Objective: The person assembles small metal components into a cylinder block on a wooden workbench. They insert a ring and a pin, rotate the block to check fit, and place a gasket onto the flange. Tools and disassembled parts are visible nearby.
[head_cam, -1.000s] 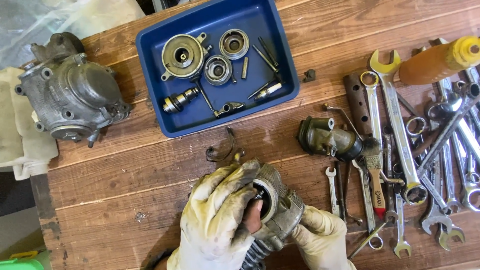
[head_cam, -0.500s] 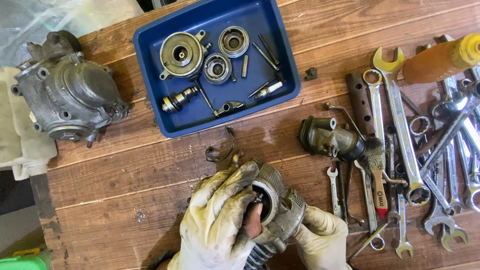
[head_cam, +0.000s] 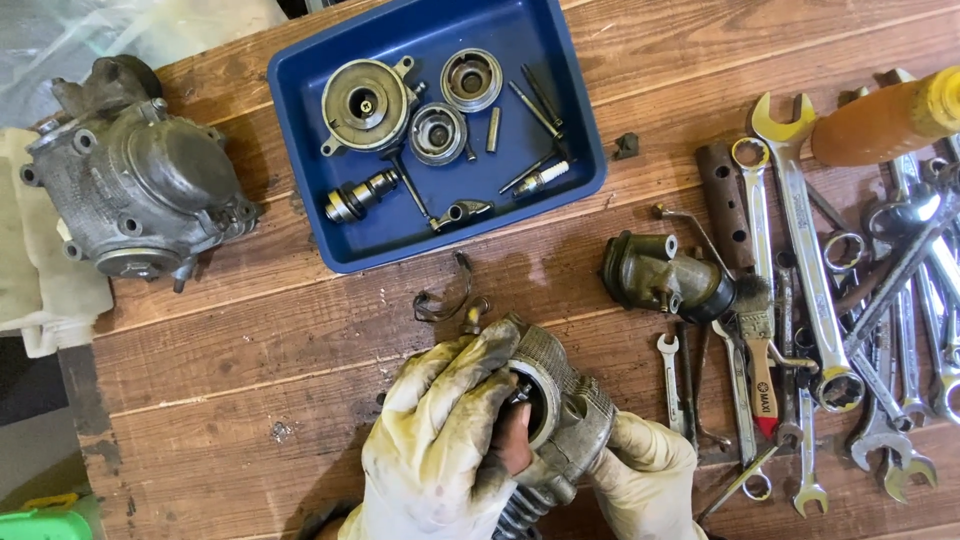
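Between both gloved hands, the left hand (head_cam: 440, 440) and right hand (head_cam: 645, 478) clasp the finned cylinder (head_cam: 560, 420) tightly.

Both gloved hands, left (head_cam: 440, 440) and right (head_cam: 645, 480), close together, fingers curled.

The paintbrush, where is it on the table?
In the head view, the paintbrush lies on the right side of the wooden table, among the wrenches, just right of the dark metal elbow part and above the right hand.
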